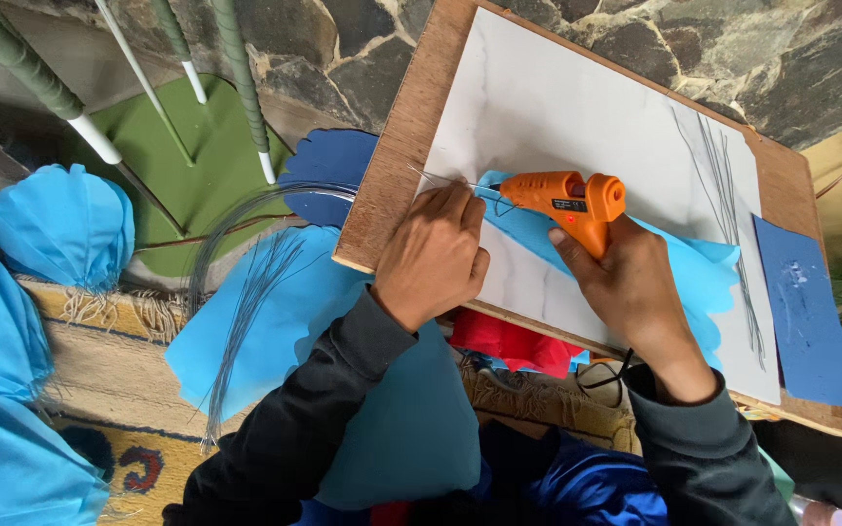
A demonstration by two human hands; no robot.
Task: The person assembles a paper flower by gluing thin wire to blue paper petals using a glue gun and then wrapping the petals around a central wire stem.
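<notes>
Head view shows the right hand [635,292] closed around an orange glue gun [569,203] over the white board [557,107], nozzle aimed at a thin wire [445,181]. The left hand [433,255], fingers curled, pins this wire on the light blue petal [708,278], probably to keep it steady for gluing. The wire's end under the fingers is hidden.

An orange plastic glue gun [577,203] lies over light blue petal-shaped fabric [694,273], on a white grey-veined marble-patterned sheet [557,97]; dark blue paper strip [806,312] alongside.
</notes>
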